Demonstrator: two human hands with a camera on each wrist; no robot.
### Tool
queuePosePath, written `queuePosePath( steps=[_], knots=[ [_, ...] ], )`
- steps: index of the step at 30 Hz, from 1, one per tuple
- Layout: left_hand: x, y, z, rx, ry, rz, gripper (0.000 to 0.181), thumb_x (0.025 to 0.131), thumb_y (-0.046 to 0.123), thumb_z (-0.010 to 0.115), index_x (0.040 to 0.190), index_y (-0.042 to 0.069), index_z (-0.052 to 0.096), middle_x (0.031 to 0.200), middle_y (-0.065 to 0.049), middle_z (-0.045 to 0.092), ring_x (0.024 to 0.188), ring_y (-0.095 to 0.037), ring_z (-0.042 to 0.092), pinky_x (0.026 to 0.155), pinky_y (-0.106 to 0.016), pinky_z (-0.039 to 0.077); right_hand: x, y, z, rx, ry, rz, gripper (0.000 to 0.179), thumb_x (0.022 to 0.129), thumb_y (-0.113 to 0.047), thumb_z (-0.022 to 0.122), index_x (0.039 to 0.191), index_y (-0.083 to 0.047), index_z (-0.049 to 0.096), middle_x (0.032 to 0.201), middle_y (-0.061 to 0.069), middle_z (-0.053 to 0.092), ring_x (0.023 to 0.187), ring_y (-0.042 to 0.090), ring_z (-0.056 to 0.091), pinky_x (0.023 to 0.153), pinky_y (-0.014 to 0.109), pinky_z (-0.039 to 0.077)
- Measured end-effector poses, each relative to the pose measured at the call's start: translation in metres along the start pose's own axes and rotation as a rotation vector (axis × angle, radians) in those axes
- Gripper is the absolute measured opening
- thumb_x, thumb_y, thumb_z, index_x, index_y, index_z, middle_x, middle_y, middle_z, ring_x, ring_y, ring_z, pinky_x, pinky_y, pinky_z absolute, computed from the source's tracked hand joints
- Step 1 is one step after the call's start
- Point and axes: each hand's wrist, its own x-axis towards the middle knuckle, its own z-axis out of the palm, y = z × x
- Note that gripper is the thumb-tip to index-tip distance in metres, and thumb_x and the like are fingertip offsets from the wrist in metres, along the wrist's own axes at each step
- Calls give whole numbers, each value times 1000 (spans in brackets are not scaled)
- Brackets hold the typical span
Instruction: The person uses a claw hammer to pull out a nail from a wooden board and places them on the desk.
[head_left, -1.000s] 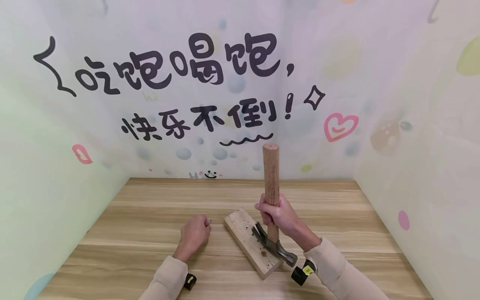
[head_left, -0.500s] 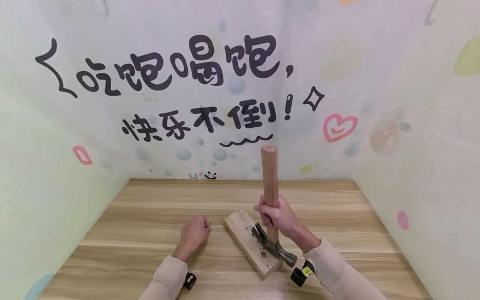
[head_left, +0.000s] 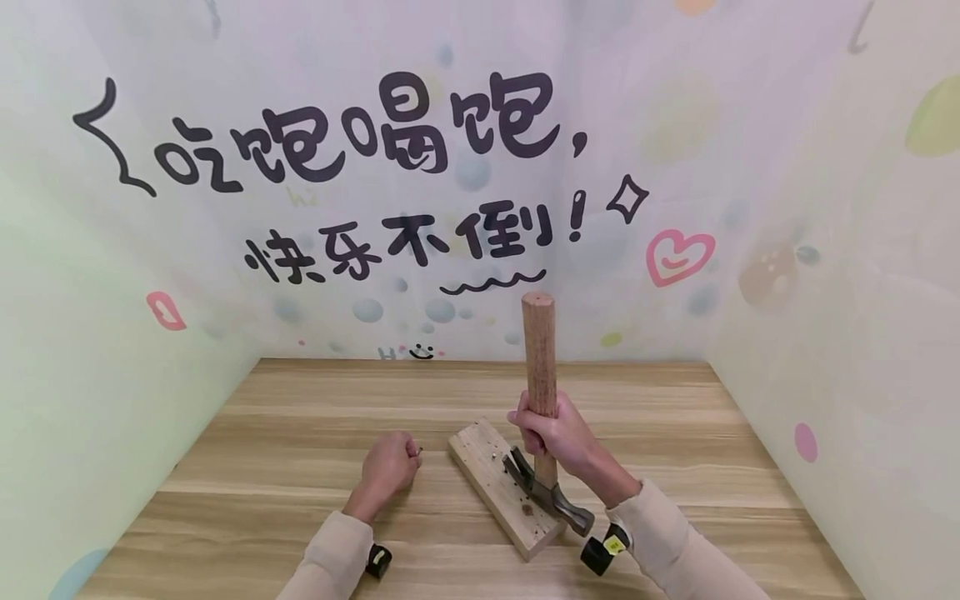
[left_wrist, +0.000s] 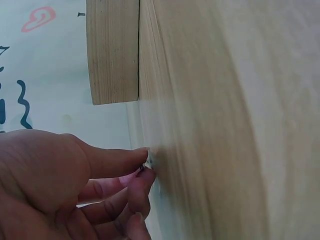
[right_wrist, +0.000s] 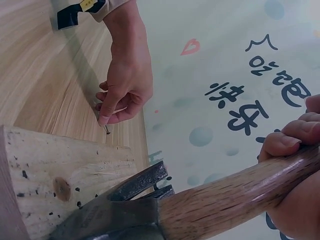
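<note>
My right hand (head_left: 558, 429) grips the wooden handle of a claw hammer (head_left: 542, 354), which stands with the handle pointing up. The hammer's steel head sits over the near right part of a wooden board (head_left: 489, 487), claw toward the left. Left of the board, my left hand (head_left: 392, 461) is low over the table and pinches a small nail (right_wrist: 107, 131) between thumb and fingertips; its head end sticks out in the right wrist view. Another nail (left_wrist: 81, 14) stands up from the board's top face in the left wrist view. Dark holes and specks dot that face.
The wood-grain table (head_left: 300, 400) is bounded by a printed cloth wall (head_left: 615, 283) at the back and by pale walls on both sides. A black device (head_left: 597, 554) is strapped at the right wrist, and a similar one (head_left: 379, 560) at the left.
</note>
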Motion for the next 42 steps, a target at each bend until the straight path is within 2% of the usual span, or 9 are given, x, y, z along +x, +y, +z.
queuePosePath(
  steps=[4,15,19,21,24,26,28,33,42],
  knots=[
    [1,-1,0,2,1,0,23,81,8,76,68,10,58,67,-1,55,62,-16,51,53,-31,42,0,1,0,-2,2,4,28,94,-4,56,74,10,42,49,1,40,41,10,37,42,27,34],
    [0,1,-2,-3,-30,-23,23,85,10,73,68,10,58,66,-1,54,60,-16,50,51,-30,39,1,2,1,-20,-3,-8,27,94,-2,54,73,9,42,48,9,37,40,11,37,42,28,34],
    [1,14,-3,-10,-26,-8,14,93,14,64,82,6,66,74,-5,61,66,-19,56,55,-34,45,1,2,1,-20,-3,-6,26,94,-2,54,73,9,42,48,10,37,41,11,37,42,28,34],
    [3,23,-2,-9,-21,18,17,97,17,58,95,3,68,86,-10,66,77,-26,61,64,-40,50,2,2,1,-19,2,-2,26,94,-2,54,74,9,42,48,9,37,41,11,37,42,27,34],
    [7,38,2,-3,-6,62,28,101,25,54,108,2,67,102,-17,66,96,-35,61,79,-47,51,2,2,1,-20,10,8,27,94,-3,55,74,9,43,48,4,39,41,10,37,42,27,34],
    [9,45,6,5,-3,60,31,101,29,52,109,2,66,105,-18,65,100,-38,60,82,-49,49,2,2,2,-25,12,13,27,94,-4,56,74,9,43,48,0,41,41,9,38,43,27,34],
    [12,51,9,-7,-10,50,34,102,32,52,109,2,65,103,-18,64,97,-37,60,79,-49,49,2,2,2,-31,9,13,27,94,-4,56,75,9,44,49,-2,42,42,9,38,42,27,34],
    [18,63,20,-46,-69,10,41,104,38,46,109,1,62,101,-19,61,90,-34,61,74,-49,49,2,2,2,-36,6,-4,25,95,-2,55,75,10,44,48,0,41,41,9,39,42,27,35],
    [21,74,35,-63,-126,-16,55,106,39,39,127,-8,57,123,-33,57,118,-49,53,96,-59,44,3,2,0,-41,-5,7,27,95,-4,54,75,10,44,50,0,42,41,9,39,42,27,36]
  ],
)
